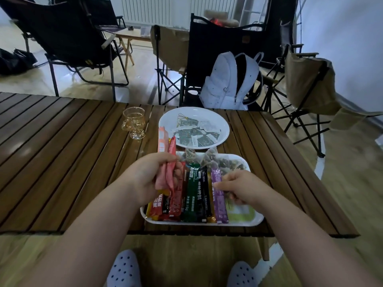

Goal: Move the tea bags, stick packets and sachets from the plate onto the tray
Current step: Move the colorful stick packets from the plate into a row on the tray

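The left hand (151, 177) clenches two stick packets (169, 154), one pale pink and one red (tops rising past its fingers). Under those fingers is the tray (257, 219), where the right hand (242, 187) pinches a purple stick packet (219, 199). Tea bags (223, 162) lie just beyond the fingertips. Past them, dark sachets (196, 133) fill the plate (223, 125), with a glass cup (134, 123) to its left.

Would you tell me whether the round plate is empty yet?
Not empty: dark green and white sachets lie across the plate.
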